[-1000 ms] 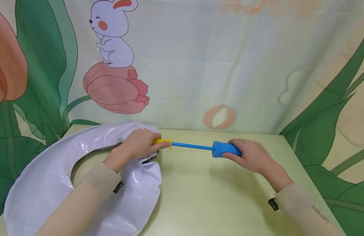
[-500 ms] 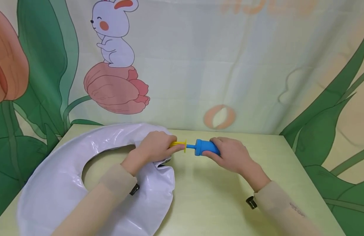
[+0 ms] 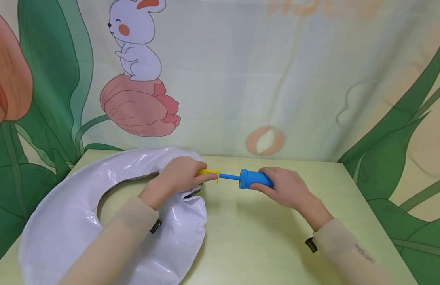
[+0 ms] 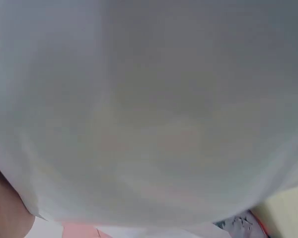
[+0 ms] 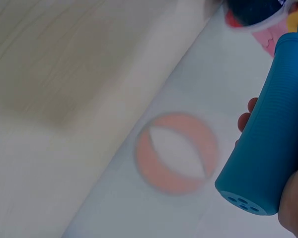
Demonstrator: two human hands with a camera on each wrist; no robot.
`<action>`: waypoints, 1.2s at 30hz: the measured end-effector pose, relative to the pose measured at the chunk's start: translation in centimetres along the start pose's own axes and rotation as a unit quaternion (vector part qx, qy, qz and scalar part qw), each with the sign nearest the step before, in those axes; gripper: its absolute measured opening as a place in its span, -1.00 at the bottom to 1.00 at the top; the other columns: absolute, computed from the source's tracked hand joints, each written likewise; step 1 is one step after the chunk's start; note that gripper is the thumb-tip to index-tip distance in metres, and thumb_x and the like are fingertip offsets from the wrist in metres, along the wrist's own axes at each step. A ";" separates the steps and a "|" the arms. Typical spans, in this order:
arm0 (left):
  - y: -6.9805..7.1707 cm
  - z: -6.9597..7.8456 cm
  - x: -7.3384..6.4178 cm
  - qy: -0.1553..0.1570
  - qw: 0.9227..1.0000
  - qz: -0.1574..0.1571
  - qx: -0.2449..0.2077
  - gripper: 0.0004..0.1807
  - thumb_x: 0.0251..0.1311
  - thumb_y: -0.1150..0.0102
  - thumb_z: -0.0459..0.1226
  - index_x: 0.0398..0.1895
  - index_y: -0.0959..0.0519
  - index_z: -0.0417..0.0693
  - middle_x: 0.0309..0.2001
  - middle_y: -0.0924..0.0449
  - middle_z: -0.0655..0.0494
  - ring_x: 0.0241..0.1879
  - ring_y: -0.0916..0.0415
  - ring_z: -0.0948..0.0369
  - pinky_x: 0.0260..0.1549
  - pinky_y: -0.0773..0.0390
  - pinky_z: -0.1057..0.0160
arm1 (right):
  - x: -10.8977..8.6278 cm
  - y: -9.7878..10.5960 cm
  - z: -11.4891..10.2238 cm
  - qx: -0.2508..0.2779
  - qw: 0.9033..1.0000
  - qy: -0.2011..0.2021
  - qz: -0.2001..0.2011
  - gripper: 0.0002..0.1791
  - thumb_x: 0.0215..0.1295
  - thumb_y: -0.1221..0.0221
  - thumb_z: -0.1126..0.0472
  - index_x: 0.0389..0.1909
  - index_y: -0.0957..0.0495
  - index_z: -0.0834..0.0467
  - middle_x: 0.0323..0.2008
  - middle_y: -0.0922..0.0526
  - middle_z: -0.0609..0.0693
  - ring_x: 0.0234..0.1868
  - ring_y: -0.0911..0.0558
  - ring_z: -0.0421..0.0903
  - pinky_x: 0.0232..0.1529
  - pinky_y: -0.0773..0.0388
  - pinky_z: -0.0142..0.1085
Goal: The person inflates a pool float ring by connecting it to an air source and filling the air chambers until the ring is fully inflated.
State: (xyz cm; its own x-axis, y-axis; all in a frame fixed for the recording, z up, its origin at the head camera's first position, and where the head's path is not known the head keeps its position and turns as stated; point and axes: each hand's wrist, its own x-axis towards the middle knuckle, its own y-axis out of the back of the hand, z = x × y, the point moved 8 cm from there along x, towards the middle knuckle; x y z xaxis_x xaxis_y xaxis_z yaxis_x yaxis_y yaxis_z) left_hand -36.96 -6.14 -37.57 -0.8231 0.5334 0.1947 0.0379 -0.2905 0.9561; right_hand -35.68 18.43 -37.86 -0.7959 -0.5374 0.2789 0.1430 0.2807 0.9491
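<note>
A hand pump with a blue barrel (image 3: 255, 179) lies level between my hands in the head view. My right hand (image 3: 291, 188) grips the barrel. My left hand (image 3: 181, 174) holds the yellow flanged end (image 3: 208, 172) at the edge of a pale, partly limp swim ring (image 3: 56, 229). A short length of blue rod (image 3: 229, 177) shows between flange and barrel. Whether the pump's tip sits in a valve is hidden by the left hand. In the right wrist view, fingertips (image 5: 244, 121) wrap the barrel (image 5: 268, 139), whose end has several holes. Pale ring surface (image 4: 154, 124) fills the left wrist view.
Beneath everything is a light wooden-looking table (image 3: 248, 245), with the ring over its left side. A printed curtain (image 3: 220, 79) with a rabbit and tulips hangs along the back edge. A dark patch (image 3: 192, 193) shows in a fold of the ring.
My right hand has slid the barrel left, close to the flange, then slightly back right. The exposed rod first shortened, then lengthened a little. My left hand and the ring shifted right, then slightly back.
</note>
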 end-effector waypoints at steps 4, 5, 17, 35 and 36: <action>0.4 -1.7 -0.7 0.012 1.000 0.006 -0.006 -0.49 0.39 -0.11 0.24 -0.58 -0.46 0.15 -0.69 -0.28 0.28 -0.65 -0.25 0.25 -0.55 -0.24 0.23 | -1.0 1.0 1.7 -0.008 1.000 0.004 0.005 -0.42 0.35 -0.20 -0.36 0.04 -0.62 0.05 -0.18 -0.68 -0.11 -0.28 -0.58 -0.13 -0.28 -0.52 -0.18; 0.6 -2.0 -0.9 0.016 1.000 0.010 -0.006 -0.49 0.39 -0.12 0.23 -0.59 -0.45 0.15 -0.69 -0.26 0.27 -0.65 -0.24 0.25 -0.55 -0.23 0.22 | -1.1 1.3 2.1 -0.010 1.000 0.005 0.008 -0.42 0.35 -0.21 -0.35 0.04 -0.62 0.06 -0.17 -0.68 -0.10 -0.28 -0.59 -0.12 -0.28 -0.52 -0.17; 1.0 -1.9 -1.0 0.008 1.000 0.020 0.004 -0.47 0.43 -0.06 0.23 -0.57 -0.41 0.10 -0.70 -0.24 0.25 -0.67 -0.23 0.23 -0.56 -0.20 0.22 | -1.3 2.4 2.8 -0.037 0.999 0.007 0.022 -0.42 0.36 -0.24 -0.30 0.06 -0.62 0.12 -0.14 -0.70 -0.03 -0.27 -0.61 -0.06 -0.26 -0.56 -0.11; -0.8 3.3 0.4 -0.020 1.000 0.009 0.000 -0.51 0.45 -0.05 0.21 -0.49 -0.46 0.08 -0.69 -0.29 0.25 -0.68 -0.31 0.26 -0.60 -0.25 0.26 | 0.8 0.9 -3.7 -0.046 0.998 0.031 0.017 -0.39 0.36 -0.20 -0.35 0.03 -0.61 0.11 -0.21 -0.68 -0.04 -0.31 -0.60 -0.11 -0.32 -0.54 -0.17; -0.7 3.1 0.4 -0.018 1.000 0.010 0.001 -0.50 0.44 -0.06 0.22 -0.50 -0.46 0.09 -0.69 -0.29 0.26 -0.68 -0.32 0.26 -0.60 -0.25 0.26 | 0.7 1.0 -3.5 -0.042 0.999 0.029 0.018 -0.39 0.35 -0.21 -0.36 0.02 -0.62 0.11 -0.22 -0.67 -0.06 -0.32 -0.60 -0.12 -0.32 -0.53 -0.18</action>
State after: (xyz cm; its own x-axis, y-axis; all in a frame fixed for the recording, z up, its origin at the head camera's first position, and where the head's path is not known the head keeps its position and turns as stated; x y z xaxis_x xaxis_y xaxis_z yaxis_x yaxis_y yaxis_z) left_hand -35.54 -3.23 -37.51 -0.8009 0.5565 0.2210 0.0547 -0.2995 0.9525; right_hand -33.98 15.55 -36.25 -0.7548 -0.5734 0.3187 0.2219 0.2340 0.9466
